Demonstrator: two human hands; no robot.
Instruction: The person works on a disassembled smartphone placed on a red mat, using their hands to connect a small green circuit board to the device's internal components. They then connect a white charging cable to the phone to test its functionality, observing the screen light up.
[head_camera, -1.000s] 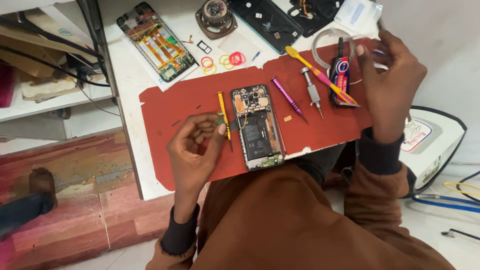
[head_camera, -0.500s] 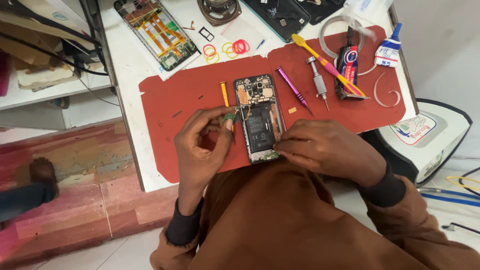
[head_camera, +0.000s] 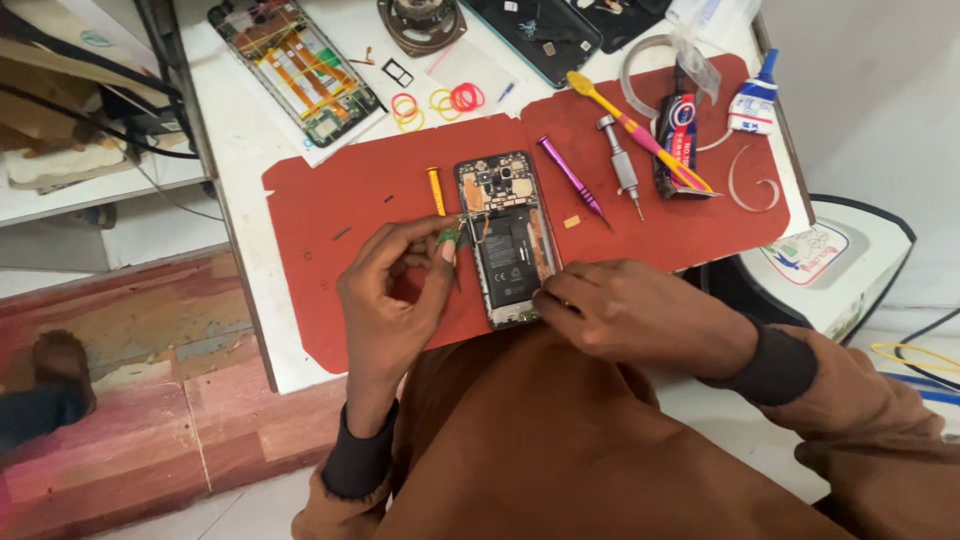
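The right hand (head_camera: 630, 315) hid the opened phone's (head_camera: 507, 240) lower end; the top edge cut off the round speaker part (head_camera: 420, 22).

Opened phone (head_camera: 507, 240): exposed metal, matt black battery | mat (head_camera: 340, 200): matt red, smooth | screwdriver (head_camera: 621, 160): dull bare metal | tabletop (head_camera: 235, 120): smooth white | sleeves (head_camera: 770, 365): soft brown cloth

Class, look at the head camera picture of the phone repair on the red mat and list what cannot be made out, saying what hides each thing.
- Small green part at the left hand: head view, too small, partly covered by fingertips.
- Bottom end of the opened phone: head view, the right hand lies over it.
- Dark tablet-like device: cut off by the top edge.
- Round brown part: cut off by the top edge.
- Tiny pieces on the red mat: too small to identify.
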